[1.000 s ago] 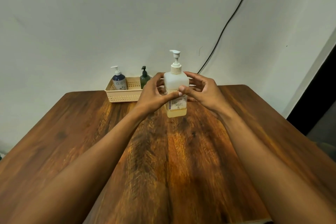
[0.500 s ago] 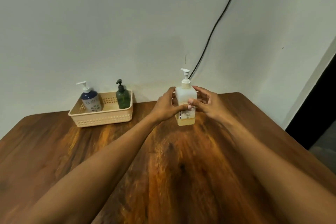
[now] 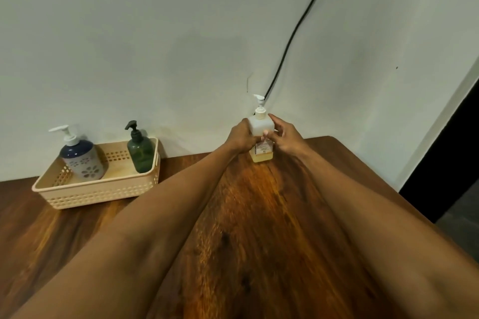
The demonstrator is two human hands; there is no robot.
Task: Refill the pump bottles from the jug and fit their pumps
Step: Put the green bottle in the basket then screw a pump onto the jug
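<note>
In the head view, a square white pump bottle (image 3: 261,125) is being held upright at the far edge of the tabletop (image 3: 259,215), its pump nozzle pointing left. Its label is bearing small print, too blurred to be read. Yellow liquid is filling only its base. It is being grasped by the left hand (image 3: 239,137) and the right hand (image 3: 286,134).

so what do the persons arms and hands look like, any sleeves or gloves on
Both arms are bare right up to the bottom edge of the frame, with no sleeves showing. The left hand and right hand wear no gloves, and no rings, watch or bracelets are visible.
</note>
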